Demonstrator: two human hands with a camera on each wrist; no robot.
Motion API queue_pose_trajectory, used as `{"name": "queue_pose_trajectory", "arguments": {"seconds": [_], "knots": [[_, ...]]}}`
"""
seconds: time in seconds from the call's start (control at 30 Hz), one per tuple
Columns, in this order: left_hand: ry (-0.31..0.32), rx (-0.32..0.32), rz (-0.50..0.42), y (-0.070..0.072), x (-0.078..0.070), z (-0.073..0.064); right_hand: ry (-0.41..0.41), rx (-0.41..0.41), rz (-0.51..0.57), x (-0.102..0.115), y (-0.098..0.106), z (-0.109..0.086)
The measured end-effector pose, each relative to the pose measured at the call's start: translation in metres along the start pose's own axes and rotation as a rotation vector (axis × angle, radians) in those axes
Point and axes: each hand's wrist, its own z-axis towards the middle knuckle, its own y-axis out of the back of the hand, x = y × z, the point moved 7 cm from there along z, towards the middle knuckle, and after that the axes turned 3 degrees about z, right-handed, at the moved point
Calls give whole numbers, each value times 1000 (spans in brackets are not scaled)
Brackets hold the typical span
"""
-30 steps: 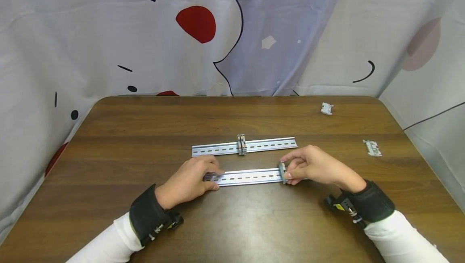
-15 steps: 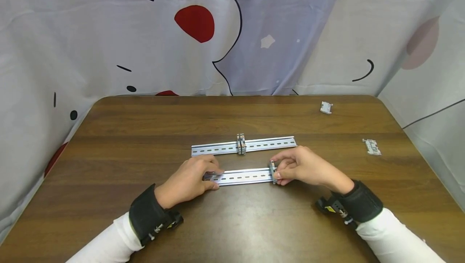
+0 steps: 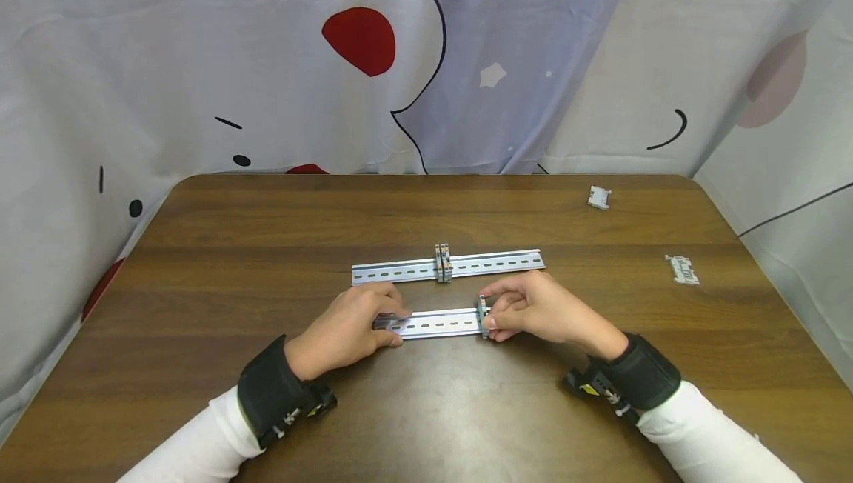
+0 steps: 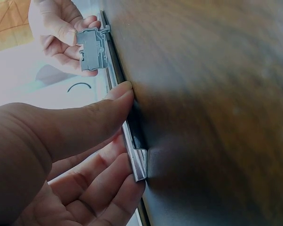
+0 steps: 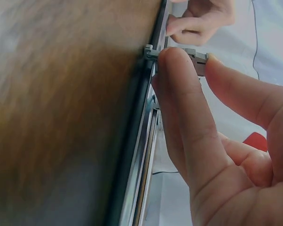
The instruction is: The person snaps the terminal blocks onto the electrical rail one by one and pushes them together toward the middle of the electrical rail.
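Note:
A slotted metal DIN rail (image 3: 440, 325) lies on the table in front of me. My left hand (image 3: 346, 326) grips its left end, the thumb on the near edge and the fingers along the far one; that end is covered in the head view. Across the rail sits a thin grey terminal block (image 4: 90, 49), standing upright. My right hand (image 3: 536, 307) pinches this block between thumb and fingers, partly covering it in the head view. In the right wrist view, the block's foot is at the rail's edge; whether it is clipped on, I cannot tell.
Behind the near rail lies a second DIN rail (image 3: 393, 273), with a few terminal blocks (image 3: 443, 264) standing side by side near its middle. Two loose blocks lie flat on the right: a white one (image 3: 599, 198) near the back edge and another (image 3: 683, 270) closer.
My right hand has moved left along the near rail, and the terminal block in its fingers has gone with it. The left hand and the rail have stayed in place.

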Motion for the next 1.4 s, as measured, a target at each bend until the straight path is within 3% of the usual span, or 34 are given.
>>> {"name": "queue_pose_trajectory", "arguments": {"seconds": [0.43,0.8,1.0,1.3,1.4], "knots": [[2,-5,1,1,-1,0,10,-29,67,1,-12,6],[-4,-7,0,1,-1,0,11,-23,38,2,-14,6],[9,7,-2,0,0,0,31,-24,-59,3,-13,5],[5,5,-9,0,0,0,77,-57,-316,10,-11,2],[5,6,-11,0,0,0,81,-60,-353,10,-10,2]]}}
